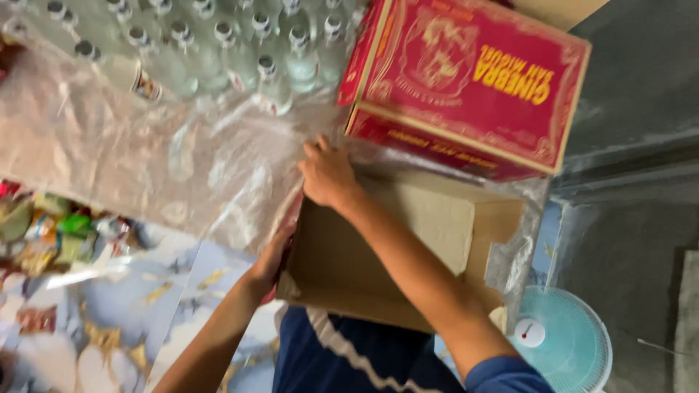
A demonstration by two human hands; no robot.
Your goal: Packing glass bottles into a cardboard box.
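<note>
Open cardboard box (408,240) hemmed by red carton (466,87) and plastic sheet (145,153). Right hand (328,175) clasps far rim; left hand (273,258) grips left wall.

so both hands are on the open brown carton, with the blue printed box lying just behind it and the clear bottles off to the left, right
Not quite: the printed box behind the open brown carton is red with gold print, not blue, as the head view shows. The rest holds: the right hand is on the carton's far edge, the left hand on its near-left side, and the clear bottles stand off to the left.
</note>
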